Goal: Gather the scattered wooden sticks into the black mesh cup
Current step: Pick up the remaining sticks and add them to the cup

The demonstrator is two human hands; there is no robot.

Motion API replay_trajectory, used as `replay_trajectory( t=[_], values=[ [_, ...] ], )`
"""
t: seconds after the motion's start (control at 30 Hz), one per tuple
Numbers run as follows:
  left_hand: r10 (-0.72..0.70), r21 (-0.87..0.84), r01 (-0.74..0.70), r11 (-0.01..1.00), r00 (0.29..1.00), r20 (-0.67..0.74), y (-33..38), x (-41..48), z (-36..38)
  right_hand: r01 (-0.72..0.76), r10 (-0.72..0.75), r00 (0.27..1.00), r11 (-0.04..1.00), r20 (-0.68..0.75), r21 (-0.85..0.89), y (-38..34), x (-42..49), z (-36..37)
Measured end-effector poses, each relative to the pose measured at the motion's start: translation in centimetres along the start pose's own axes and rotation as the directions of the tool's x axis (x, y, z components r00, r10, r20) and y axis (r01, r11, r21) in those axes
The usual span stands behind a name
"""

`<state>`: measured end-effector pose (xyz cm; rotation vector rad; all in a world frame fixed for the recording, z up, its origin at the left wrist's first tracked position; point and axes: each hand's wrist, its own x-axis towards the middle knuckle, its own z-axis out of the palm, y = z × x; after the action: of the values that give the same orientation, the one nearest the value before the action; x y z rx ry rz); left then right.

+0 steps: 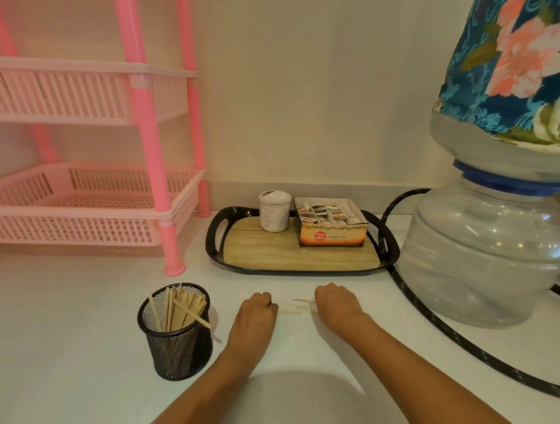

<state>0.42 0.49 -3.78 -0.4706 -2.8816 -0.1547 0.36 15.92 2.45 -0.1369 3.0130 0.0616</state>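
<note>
The black mesh cup [176,336] stands on the white surface at the lower left and holds several wooden sticks [179,308] leaning inside it. To the cup's right, my left hand [255,311] rests knuckles up with curled fingers touching the end of a loose stick [289,312] on the surface. My right hand [335,302] is closed over the ends of two thin sticks [303,300] that poke out to its left. What lies under either palm is hidden.
A black tray [303,269] with a wood-look base holds a white jar [275,216] and a ginger tea box [331,221]. A pink plastic rack [84,197] stands at the left, a large water bottle [484,251] and black hose [418,305] at the right.
</note>
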Motion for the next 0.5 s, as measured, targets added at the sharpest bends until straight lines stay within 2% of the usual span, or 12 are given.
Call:
replay_trajectory(
  t=[0.2,0.33,0.5],
  values=[
    [0.071,0.165,-0.087,0.982,0.993,0.099,1.3,-0.1,-1.4,-0.036,0.030,0.995,0.998,0.100,0.060,-0.4,-0.4,-0.5],
    [0.011,0.235,-0.048,0.971,0.987,0.160,2.3,0.1,-2.2,-0.075,0.060,0.988,0.992,0.146,0.104,-0.6,-0.5,-0.6],
    [-0.052,0.229,-0.001,0.973,0.973,0.226,3.2,0.5,-3.0,-0.106,0.090,0.985,0.989,0.144,0.107,-0.8,-0.7,-0.1]
  ],
)
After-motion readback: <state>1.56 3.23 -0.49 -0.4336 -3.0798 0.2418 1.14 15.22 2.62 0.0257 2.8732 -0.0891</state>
